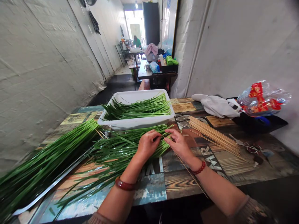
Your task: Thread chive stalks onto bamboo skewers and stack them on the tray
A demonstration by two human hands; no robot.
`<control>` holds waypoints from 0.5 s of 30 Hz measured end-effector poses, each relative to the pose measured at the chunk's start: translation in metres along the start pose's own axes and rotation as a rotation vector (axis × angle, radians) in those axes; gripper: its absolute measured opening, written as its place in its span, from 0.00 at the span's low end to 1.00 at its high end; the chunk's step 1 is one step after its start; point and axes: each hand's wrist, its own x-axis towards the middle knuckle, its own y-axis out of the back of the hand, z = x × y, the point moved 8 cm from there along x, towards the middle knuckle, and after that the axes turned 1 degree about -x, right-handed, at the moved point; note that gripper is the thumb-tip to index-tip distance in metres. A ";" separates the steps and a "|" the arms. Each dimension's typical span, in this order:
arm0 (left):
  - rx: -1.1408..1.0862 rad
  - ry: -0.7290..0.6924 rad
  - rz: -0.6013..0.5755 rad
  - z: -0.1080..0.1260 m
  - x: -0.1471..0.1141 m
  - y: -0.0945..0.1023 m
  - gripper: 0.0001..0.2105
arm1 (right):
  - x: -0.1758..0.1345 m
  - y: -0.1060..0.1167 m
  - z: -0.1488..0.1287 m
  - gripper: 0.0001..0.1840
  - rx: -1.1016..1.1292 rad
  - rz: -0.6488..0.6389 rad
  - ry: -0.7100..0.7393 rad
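My left hand [149, 141] is closed in a pinch at the stem ends of a loose pile of garlic chives [126, 141]. Facing it, my right hand [177, 143] has thumb and fingers drawn together around the stem ends. Thin bamboo skewers [190, 172] run from under that hand toward the table's front edge. What exactly lies between the fingertips is too small to make out clearly. Beyond the hands, a white plastic tub [137, 123] holds more chives [140, 107], laid lengthwise.
A large bundle of chives [51, 155] lies in a metal-edged tray [58, 180] at left. To the right are a pile of bamboo skewers [213, 135], scissors [253, 147], a white cloth [216, 105] and a plastic bag [263, 98]. A person [137, 42] is far back.
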 end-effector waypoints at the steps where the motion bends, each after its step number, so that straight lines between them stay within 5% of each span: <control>1: 0.003 -0.004 0.000 0.001 0.000 0.000 0.08 | 0.000 0.000 -0.001 0.19 0.006 -0.003 0.001; 15: -0.080 -0.049 -0.138 0.010 0.002 -0.003 0.09 | 0.002 0.006 -0.004 0.11 -0.088 0.079 0.077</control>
